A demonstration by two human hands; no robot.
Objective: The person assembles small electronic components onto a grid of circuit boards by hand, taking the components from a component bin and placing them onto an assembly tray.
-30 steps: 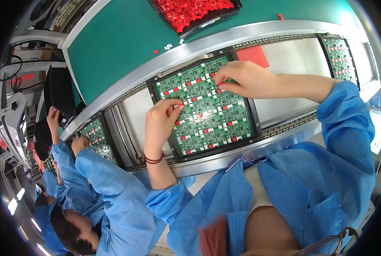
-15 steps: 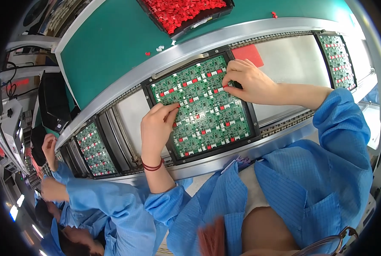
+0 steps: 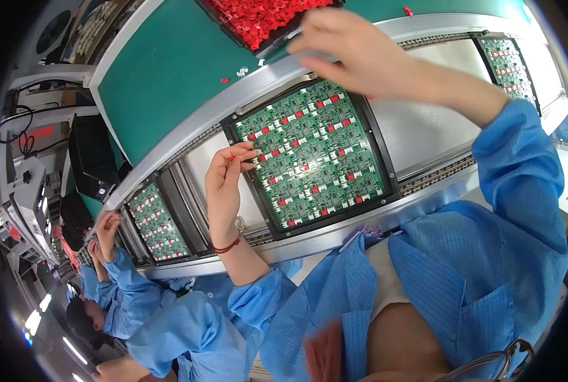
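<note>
My left hand [image 3: 223, 184] is at the left edge of a green circuit board panel [image 3: 309, 159], its thumb and fingertips pinching a small red connector [image 3: 232, 158]. The panel lies in a black frame [image 3: 381, 149] on the conveyor and carries rows of red and white connectors. My right hand [image 3: 360, 54] is raised over the frame's far right corner, close to a black bin [image 3: 270, 49] heaped with red connectors [image 3: 255, 19]. Motion smears its fingers, so whether it holds anything cannot be made out.
Another framed panel [image 3: 160, 223] sits on the conveyor at left, and one more panel [image 3: 512, 69] at far right. Metal rails [image 3: 188, 108] border the line. Loose white connectors [image 3: 242, 71] lie on the green table [image 3: 163, 76]. A co-worker's hand [image 3: 108, 228] is at the left.
My right hand has lifted off the panel and moved up and left toward the bin. My left hand has drawn back to the panel's left edge, a red connector now visible in its fingers.
</note>
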